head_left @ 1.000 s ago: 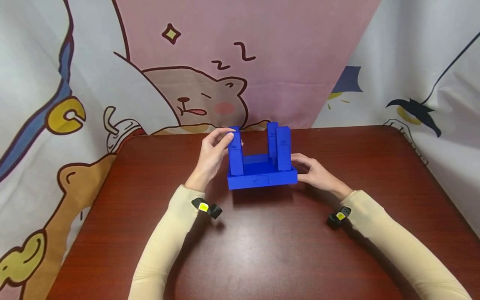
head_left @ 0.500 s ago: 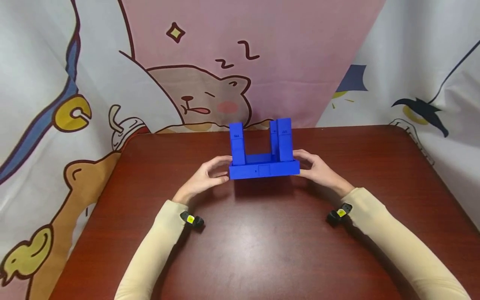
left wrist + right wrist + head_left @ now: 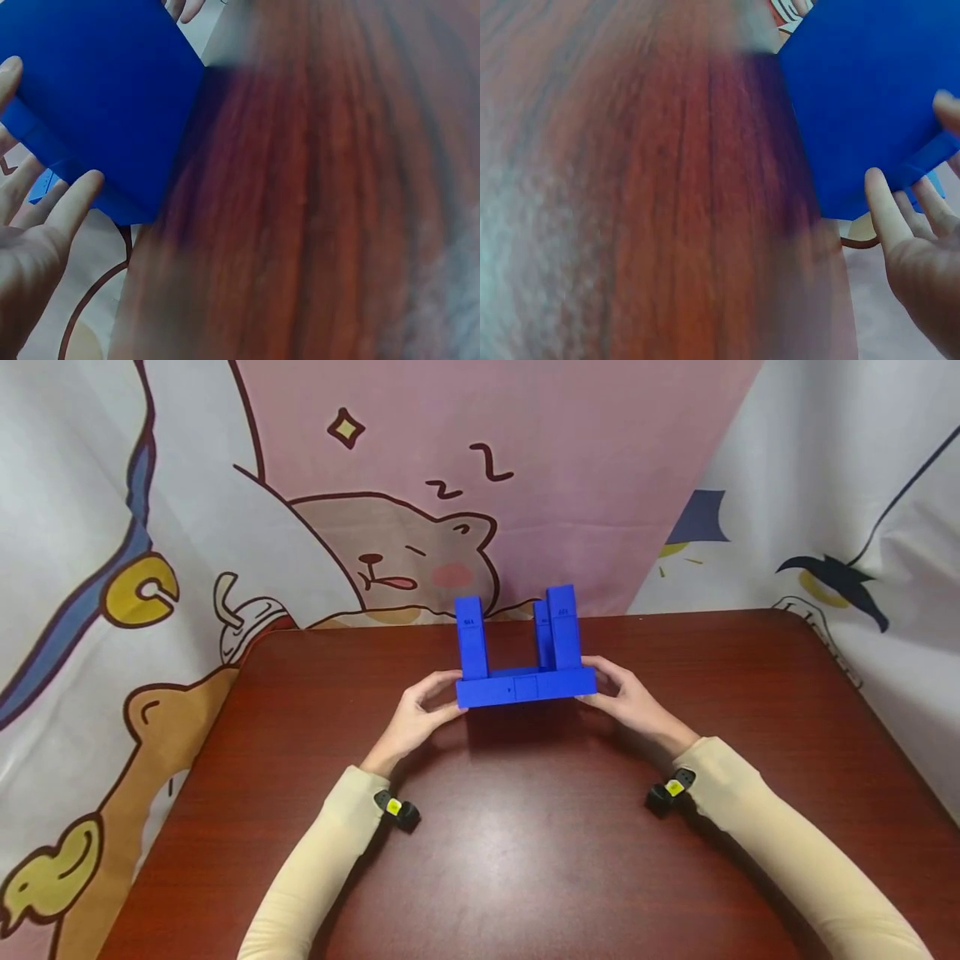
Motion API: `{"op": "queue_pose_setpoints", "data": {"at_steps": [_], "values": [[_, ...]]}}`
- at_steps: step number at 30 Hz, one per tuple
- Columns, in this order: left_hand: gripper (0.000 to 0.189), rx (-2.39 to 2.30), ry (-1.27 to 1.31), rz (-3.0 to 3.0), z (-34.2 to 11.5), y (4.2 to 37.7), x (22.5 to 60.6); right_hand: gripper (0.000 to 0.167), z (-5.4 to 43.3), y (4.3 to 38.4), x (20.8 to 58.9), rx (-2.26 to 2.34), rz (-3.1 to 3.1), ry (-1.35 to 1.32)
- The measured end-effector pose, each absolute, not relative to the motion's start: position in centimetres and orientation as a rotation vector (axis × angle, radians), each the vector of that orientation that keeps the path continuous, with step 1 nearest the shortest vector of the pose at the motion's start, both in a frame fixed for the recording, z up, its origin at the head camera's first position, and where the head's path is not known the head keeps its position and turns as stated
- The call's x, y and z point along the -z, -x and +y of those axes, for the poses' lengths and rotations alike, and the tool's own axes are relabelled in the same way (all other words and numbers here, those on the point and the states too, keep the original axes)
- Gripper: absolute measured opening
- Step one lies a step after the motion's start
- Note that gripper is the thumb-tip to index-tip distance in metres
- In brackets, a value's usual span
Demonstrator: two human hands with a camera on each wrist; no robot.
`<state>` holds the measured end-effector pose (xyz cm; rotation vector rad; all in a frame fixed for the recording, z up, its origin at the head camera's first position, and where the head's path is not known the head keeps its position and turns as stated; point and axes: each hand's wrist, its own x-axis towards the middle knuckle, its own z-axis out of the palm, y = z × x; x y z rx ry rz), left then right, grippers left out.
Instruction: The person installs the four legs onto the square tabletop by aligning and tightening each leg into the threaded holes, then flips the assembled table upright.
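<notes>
In the head view a shallow blue tray (image 3: 525, 687) is held above the far part of the table. Blue rectangular posts stand up from it: a left post (image 3: 472, 637), a right front post (image 3: 566, 627) and a right rear post (image 3: 543, 635) partly hidden behind it. Small dark marks show on the posts. My left hand (image 3: 412, 718) grips the tray's left end, thumb low. At the right end my right hand (image 3: 633, 702) grips it likewise. Both wrist views look at the flat blue underside (image 3: 97, 97), with fingertips along its edge.
The reddish-brown wooden table (image 3: 517, 835) lies beneath, with the tray's shadow on it. A printed curtain (image 3: 585, 485) hangs right behind the table's far edge and along both sides.
My left hand has left the top of the left post and come down to grip the tray's left end. The tray has risen slightly and tipped, its near wall now hiding the inner floor.
</notes>
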<state>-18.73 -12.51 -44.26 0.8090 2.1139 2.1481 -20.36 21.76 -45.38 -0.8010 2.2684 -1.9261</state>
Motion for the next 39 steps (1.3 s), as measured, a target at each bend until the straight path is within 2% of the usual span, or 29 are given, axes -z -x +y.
{"op": "queue_pose_setpoints", "data": {"at_steps": [6,17,22,30,35,39], "values": [[0.041,-2.081,-0.828,2.278,-12.1,18.1,42.5,0.043,20.7,20.2,45.3,1.982,2.326,0.713],[0.028,-1.915,-0.852,2.508,-11.8,19.1,39.1,0.051,20.3,20.3,44.0,1.973,2.380,0.625],[0.024,-1.900,-0.814,2.536,-11.6,19.3,38.2,0.045,20.4,20.5,43.1,1.986,2.368,0.615],[0.019,-2.128,-0.601,2.241,-11.5,21.0,40.0,0.035,20.6,20.2,41.9,2.063,2.193,0.632],[0.015,-2.233,-0.517,2.075,-11.4,20.8,39.8,0.031,20.4,20.0,41.3,2.105,2.102,0.655],[0.011,-2.259,-0.439,2.035,-11.3,20.5,38.9,0.035,20.1,19.6,40.3,2.105,2.123,0.627]]}}
